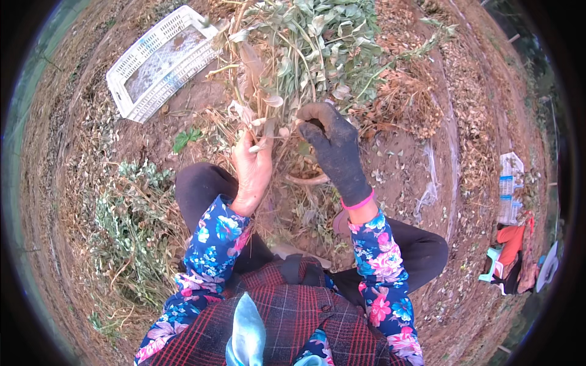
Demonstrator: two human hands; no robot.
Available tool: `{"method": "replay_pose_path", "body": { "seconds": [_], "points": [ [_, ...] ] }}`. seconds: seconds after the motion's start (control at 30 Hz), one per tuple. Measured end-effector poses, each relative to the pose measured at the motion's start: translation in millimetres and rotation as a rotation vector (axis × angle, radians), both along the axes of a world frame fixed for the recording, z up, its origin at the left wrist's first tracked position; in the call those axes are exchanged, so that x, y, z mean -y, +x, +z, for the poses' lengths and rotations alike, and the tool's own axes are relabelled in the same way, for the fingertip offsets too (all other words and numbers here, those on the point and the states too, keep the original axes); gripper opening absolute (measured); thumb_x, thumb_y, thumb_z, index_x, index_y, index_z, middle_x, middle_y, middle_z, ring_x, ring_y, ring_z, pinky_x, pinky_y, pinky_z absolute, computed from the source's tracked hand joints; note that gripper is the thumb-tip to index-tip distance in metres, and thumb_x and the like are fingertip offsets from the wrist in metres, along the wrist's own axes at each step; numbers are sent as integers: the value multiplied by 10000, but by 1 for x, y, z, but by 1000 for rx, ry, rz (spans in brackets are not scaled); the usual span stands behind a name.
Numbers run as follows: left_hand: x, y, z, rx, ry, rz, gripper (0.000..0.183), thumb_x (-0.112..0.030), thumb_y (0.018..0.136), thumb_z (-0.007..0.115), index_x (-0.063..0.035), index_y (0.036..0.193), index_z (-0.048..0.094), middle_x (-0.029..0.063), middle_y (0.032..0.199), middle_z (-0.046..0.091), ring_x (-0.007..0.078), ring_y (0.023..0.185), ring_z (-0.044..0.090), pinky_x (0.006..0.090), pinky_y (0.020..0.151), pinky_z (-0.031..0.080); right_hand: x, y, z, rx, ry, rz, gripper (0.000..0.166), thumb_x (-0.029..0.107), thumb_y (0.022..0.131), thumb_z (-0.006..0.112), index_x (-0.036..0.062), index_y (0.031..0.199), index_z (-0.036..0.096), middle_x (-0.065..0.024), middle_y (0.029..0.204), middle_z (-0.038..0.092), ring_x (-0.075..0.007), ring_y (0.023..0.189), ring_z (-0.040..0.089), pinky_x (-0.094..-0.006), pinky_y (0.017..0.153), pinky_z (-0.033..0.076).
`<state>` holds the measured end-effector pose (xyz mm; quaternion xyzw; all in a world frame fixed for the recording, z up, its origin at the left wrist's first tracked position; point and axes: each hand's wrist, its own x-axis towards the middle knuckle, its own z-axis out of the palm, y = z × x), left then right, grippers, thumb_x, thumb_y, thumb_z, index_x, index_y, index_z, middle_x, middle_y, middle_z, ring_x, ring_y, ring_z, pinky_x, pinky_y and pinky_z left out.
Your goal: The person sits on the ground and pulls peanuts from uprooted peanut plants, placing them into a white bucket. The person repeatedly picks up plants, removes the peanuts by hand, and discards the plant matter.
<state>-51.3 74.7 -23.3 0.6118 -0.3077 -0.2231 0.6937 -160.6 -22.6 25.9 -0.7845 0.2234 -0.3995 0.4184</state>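
Observation:
My bare left hand [253, 167] grips a bunch of withered plant stems [263, 103] with pale pods [257, 122] hanging among them. Opposite it, my right hand [336, 146] wears a dark, soil-stained glove. Its thumb and forefinger curl into a ring beside the stems, and whether something small is pinched at the tips is unclear. Below the hands, between my knees, the rim of a round container [306, 180] shows; leaf litter partly hides it. Beyond both hands rises a heap of wilted green plants [325, 50].
A white plastic crate [160, 64] lies at the upper left on bare soil. Uprooted plants [137, 233] are piled by my left knee, and dry brown plants [405, 100] at the upper right. Far right, another person [510, 247] is near a pale stool [494, 265] and white crates [509, 187].

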Motion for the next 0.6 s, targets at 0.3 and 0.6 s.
{"method": "replay_pose_path", "body": {
  "seconds": [0.3, 0.6],
  "points": [
    [-1, 2, -9, 65, -14, 48, 193, -111, 872, 529, 2, 1028, 533, 16, 916, 580, 56, 821, 487, 201, 730, 392, -24, -18, 7, -96, -7, 110, 155, 69, 762, 569, 33, 911, 554, -117, 797, 569, -235, 734, 579, -324, 651, 452],
    [2, -2, 1, 30, -91, 73, 224, -96, 868, 522, 18, 1061, 518, 26, 913, 586, 57, 817, 498, 218, 724, 409, -36, -18, -8, -40, -47, -63, 294, 89, 750, 607, 48, 1034, 544, -123, 835, 570, -289, 729, 570, -343, 627, 454]
  ]
}}
